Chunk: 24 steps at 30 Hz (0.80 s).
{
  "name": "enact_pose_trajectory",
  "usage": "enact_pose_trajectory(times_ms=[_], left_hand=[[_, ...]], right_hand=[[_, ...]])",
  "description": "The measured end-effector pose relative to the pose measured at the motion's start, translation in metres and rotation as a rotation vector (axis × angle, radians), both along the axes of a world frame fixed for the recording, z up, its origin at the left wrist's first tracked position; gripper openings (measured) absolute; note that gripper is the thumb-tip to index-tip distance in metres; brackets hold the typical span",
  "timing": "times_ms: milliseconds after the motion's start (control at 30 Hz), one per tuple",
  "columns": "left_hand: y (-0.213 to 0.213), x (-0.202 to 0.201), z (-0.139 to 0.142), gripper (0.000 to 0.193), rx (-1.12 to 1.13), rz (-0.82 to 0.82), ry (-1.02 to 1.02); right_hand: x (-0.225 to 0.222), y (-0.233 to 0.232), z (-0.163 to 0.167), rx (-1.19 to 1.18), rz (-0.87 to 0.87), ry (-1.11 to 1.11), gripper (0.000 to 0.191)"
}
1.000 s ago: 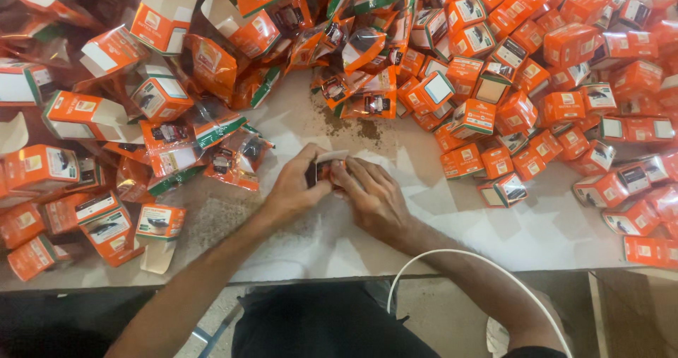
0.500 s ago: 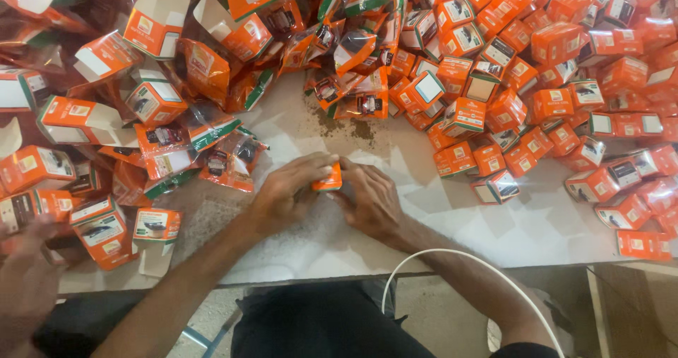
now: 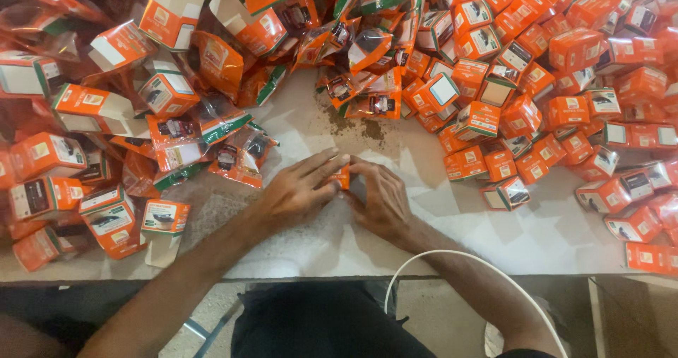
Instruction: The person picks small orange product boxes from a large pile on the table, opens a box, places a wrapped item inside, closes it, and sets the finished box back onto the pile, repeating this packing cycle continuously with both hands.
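Observation:
A small orange box [image 3: 343, 176] sits low on the white tabletop [image 3: 438, 224], pressed between both my hands. My left hand [image 3: 300, 188] covers its left side with fingers stretched over the top. From the right, my right hand [image 3: 379, 197] cups the box. Most of the box is hidden by my fingers; only an orange sliver shows between them.
Closed orange boxes [image 3: 565, 111] are heaped at the right and back right. Open boxes with raised flaps [image 3: 169, 19] and orange plastic pouches [image 3: 244, 153] pile at the left and back. Brown crumbs [image 3: 360, 125] lie just beyond my hands. A white cable [image 3: 452, 259] loops near my right forearm.
A second ago my hands held a darker item slightly above the table. Now they have lowered and closed around the orange box. The view has tilted a little.

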<state>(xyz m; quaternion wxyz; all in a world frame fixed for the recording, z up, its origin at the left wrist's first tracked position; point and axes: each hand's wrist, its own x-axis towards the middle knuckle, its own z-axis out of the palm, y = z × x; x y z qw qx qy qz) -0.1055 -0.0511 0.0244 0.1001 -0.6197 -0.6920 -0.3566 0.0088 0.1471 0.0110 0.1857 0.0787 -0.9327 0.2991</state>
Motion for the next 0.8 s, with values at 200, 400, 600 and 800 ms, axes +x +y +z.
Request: enact_pose_trajectory(times_ms=[200, 400, 600, 800], left_hand=[[-0.019, -0.015, 0.03, 0.043, -0.067, 0.002, 0.05], [-0.061, -0.119, 0.067, 0.061, 0.01, 0.819, 0.255], [-0.055, -0.116, 0.073, 0.055, 0.037, 0.898, 0.194], [-0.001, 0.025, 0.035, 0.058, -0.061, 0.393, 0.124]], right_hand=[[-0.015, 0.009, 0.008, 0.01, 0.171, 0.133, 0.068], [-0.026, 0.051, 0.042, 0.058, -0.258, 0.531, 0.091], [-0.006, 0.018, 0.02, -0.372, 0.064, 0.076, 0.08], [-0.013, 0.0, 0.001, -0.827, 0.209, -0.217, 0.073]])
